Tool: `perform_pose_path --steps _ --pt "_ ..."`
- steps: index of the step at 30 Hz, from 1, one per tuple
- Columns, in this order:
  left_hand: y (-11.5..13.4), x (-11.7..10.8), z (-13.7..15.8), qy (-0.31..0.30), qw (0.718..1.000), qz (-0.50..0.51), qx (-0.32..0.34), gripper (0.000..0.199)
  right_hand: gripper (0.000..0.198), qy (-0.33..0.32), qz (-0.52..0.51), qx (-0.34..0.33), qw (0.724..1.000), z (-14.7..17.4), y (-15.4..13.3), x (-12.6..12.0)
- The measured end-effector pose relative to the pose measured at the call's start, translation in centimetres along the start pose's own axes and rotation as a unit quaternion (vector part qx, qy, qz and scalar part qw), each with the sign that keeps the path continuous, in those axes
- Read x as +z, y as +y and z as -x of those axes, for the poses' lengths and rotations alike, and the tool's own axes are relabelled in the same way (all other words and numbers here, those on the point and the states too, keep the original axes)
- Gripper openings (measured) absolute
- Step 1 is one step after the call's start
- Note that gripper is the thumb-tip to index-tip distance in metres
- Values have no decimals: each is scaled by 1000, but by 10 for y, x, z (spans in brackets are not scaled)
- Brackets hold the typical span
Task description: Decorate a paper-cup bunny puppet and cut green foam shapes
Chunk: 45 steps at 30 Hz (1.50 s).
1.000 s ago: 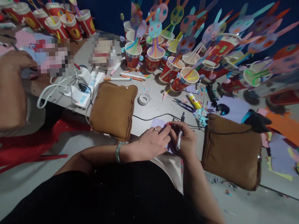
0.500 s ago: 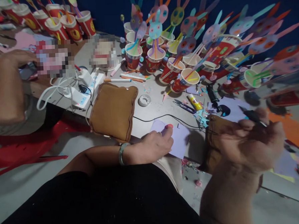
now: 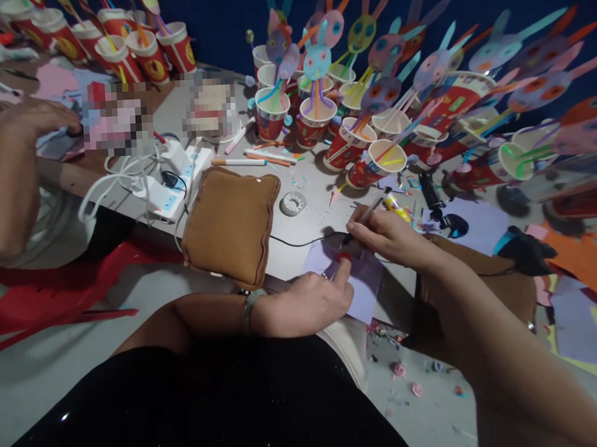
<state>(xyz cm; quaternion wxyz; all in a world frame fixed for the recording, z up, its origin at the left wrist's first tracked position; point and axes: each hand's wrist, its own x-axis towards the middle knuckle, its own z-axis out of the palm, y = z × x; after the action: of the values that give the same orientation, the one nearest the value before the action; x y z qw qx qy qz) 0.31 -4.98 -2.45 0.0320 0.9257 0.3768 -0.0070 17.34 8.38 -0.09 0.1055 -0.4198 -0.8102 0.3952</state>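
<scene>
My left hand [image 3: 315, 301] rests on a sheet of purple paper [image 3: 367, 293] at the table's near edge, fingers mostly curled. One fingertip presses down beside a small red spot [image 3: 342, 255], which may be a nail or a scrap. My right hand [image 3: 392, 235] pinches a slim pen [image 3: 375, 211] with a dark front end. Its tip points down at the upper part of the paper, close to the left fingertip. Whether the tip touches cannot be made out. A thin black cord [image 3: 299, 243] runs behind the paper.
A brown cushion [image 3: 231, 224], a tape roll [image 3: 293, 203] and a power strip [image 3: 179, 190] lie leftward. Paper cups [image 3: 375, 166] with rabbit-faced decorations crowd the back. A glue stick [image 3: 396, 206] and orange paper [image 3: 587, 252] lie right. Another person's hand [image 3: 38, 124] works far left.
My right hand has swung in from the right with the pen, bringing its tip down over the purple paper. The left hand stays on the paper, nearly in place.
</scene>
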Motion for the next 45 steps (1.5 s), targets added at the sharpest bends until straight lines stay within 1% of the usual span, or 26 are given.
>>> perform_pose_path --steps 4,9,14,17,19,22,27,31,35,43,45 --pt "-1 -3 1 -3 1000 -10 11 31 33 -36 -5 1 999 -9 4 6" --pt "-2 -3 1 2 1000 -10 11 31 34 -53 19 -7 998 -13 10 12" --pt "-1 -4 1 12 1000 -3 2 33 36 -64 34 -17 997 -15 8 12" --pt "0 -5 0 2 1000 7 0 34 35 -58 37 -26 997 -15 6 12" --pt "0 -7 -1 -18 1000 12 1 34 35 -56 33 -26 998 -14 7 12" --pt "-1 -12 -2 -42 999 20 2 33 35 -42 20 -16 999 -12 10 13" --pt "-2 -14 -2 -60 998 19 4 33 31 -34 -20 -2 999 -9 13 13" --pt "-2 -10 0 -42 999 21 2 36 30 -30 -42 9 999 -6 13 13" --pt "-1 -8 1 -31 999 25 -3 36 34 -3 -46 6 999 -2 17 16" --pt "-3 -7 0 -52 998 23 5 36 29 44 -64 37 996 10 19 18" --pt "-3 -6 -1 -51 998 23 0 35 34 57 -46 29 997 13 19 19"
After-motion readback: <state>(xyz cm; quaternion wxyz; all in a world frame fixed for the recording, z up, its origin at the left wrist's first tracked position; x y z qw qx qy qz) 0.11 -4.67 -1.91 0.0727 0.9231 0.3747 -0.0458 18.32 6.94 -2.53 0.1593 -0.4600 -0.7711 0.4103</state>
